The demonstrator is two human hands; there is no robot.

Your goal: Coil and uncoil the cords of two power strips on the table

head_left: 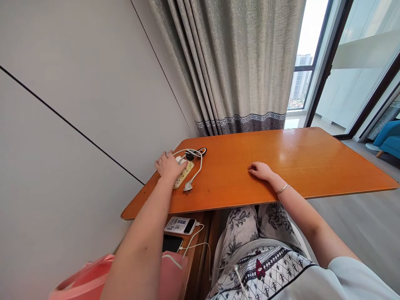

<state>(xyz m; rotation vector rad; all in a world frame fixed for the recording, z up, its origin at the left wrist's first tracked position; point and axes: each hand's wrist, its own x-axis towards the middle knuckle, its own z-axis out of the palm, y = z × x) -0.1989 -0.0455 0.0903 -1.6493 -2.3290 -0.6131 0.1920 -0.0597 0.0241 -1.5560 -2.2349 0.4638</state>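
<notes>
My left hand [169, 166] lies over a white and yellowed power strip [183, 176] at the left end of the orange-brown wooden table [228, 179]. Its thumb reaches across the strip and the fingers sit on the wall side, covering part of it. A black plug [189, 156] and a looped white cord [201, 160] are at the strip's far end. The cord's white two-pin plug [188, 186] lies on the table beside the strip. On the table's near middle rests my right hand [261, 171], its fingers curled in and nothing visible in them.
Below the table's left edge, a white power bank [180, 225] and a dark phone [171, 243] with white cables lie on a wooden surface. A pink bag [90, 277] is near my left arm. The wall [78, 83] borders the left side; a curtain [243, 62] hangs behind.
</notes>
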